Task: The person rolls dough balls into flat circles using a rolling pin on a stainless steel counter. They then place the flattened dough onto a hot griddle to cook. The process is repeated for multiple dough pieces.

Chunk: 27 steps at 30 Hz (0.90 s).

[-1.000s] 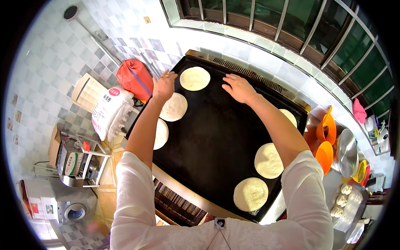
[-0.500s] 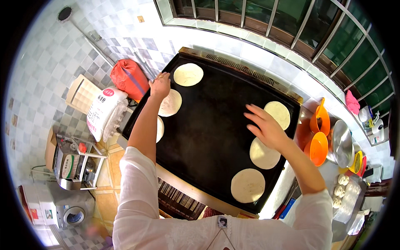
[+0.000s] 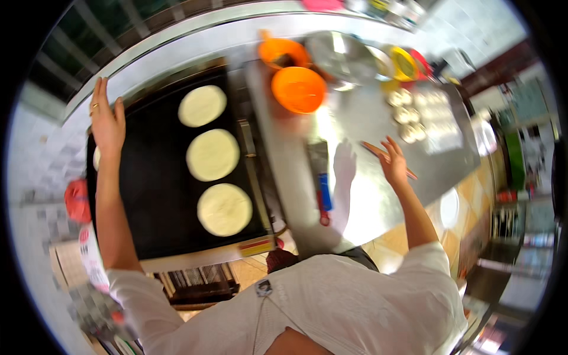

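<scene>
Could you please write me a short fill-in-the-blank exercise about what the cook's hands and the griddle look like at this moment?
1. On the black griddle, ____ round flatbreads lie in a column in plain view.
2. The right hand reaches over the steel counter toward a thin ____ stick.
3. The left hand is open at the griddle's far ____ corner.
4. The bowl beside the griddle is coloured ____.

Missing words: three; wooden; left; orange
</scene>
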Motion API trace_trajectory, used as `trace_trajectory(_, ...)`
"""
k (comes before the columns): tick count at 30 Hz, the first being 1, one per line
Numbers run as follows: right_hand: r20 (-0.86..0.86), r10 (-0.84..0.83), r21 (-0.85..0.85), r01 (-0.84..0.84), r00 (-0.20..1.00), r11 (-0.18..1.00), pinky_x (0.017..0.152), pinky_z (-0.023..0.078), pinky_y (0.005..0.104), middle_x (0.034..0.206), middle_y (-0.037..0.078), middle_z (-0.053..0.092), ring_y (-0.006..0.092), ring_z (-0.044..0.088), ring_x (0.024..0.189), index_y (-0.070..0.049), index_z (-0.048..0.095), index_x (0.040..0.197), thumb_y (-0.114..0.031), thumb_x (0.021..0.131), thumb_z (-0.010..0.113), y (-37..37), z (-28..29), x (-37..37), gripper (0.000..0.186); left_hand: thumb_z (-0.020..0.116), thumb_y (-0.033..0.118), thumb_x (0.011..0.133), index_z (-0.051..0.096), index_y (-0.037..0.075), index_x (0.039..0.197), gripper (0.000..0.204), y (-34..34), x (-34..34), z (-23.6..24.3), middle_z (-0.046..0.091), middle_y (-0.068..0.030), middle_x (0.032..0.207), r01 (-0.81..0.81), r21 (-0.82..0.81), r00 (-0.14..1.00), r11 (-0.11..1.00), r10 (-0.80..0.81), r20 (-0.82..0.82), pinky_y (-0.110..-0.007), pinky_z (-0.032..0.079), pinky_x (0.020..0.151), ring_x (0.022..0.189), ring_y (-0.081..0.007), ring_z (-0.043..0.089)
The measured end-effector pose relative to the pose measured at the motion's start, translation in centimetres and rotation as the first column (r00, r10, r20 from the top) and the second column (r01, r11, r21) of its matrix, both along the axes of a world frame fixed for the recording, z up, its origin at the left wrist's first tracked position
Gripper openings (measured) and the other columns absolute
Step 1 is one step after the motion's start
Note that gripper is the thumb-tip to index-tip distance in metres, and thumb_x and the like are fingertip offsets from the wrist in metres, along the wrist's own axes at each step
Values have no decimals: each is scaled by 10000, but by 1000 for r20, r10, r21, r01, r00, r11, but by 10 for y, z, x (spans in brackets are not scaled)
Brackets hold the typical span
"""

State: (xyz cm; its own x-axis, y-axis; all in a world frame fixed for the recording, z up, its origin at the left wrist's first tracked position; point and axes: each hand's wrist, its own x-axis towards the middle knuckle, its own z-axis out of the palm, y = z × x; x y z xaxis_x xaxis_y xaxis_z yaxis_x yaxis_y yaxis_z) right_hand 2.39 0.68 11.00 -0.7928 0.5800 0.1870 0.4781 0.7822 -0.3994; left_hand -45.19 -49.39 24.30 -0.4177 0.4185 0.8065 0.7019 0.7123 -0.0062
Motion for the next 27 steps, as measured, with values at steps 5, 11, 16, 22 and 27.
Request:
trace_trajectory(5,92,14,161,-29,996,987,1069,426,450,1481,153,459,379,471,1305,-73,535,1364,-156,771,783,109,-71,73,648,646,72,860,525,37,1367,522,233,173,40,500,-162,1462,539,-231,842,810,-518,151,-449,382,1098,1293,-370,502)
trace_trajectory(11,-23,371,6,-371,928,929,948,483,419,1274,108,589,298,557,1134,-53,574,1289,-165,765,762,153,-133,98,567,749,154,802,492,72,1397,653,485,318,-65,453,-146,1480,865,-116,426,489,-591,685,-427,416,1081,1322,-350,478)
trace_trajectory(16,-61,374,62,-371,925,927,839,472,357,1176,66,605,227,560,1052,-25,583,1272,-156,865,643,164,-127,137,432,791,233,765,454,59,1395,735,652,378,-161,461,-177,1439,865,-151,355,479,-371,858,-430,437,1046,1283,-375,493)
trace_trajectory(22,-133,412,134,-395,901,909,840,446,335,1118,57,600,206,555,1020,-18,585,1267,-151,849,601,201,-132,197,439,849,216,692,473,38,1285,724,732,420,-202,523,-177,1313,853,-434,491,291,-164,855,-439,480,981,1206,-368,545)
trace_trajectory(27,-152,391,134,-373,908,918,810,443,342,1035,53,593,210,559,969,-29,558,1294,-155,867,557,216,-143,201,445,799,160,710,518,104,1162,535,719,429,-218,576,-178,1139,729,-435,556,529,-87,827,-481,495,903,1096,-414,575)
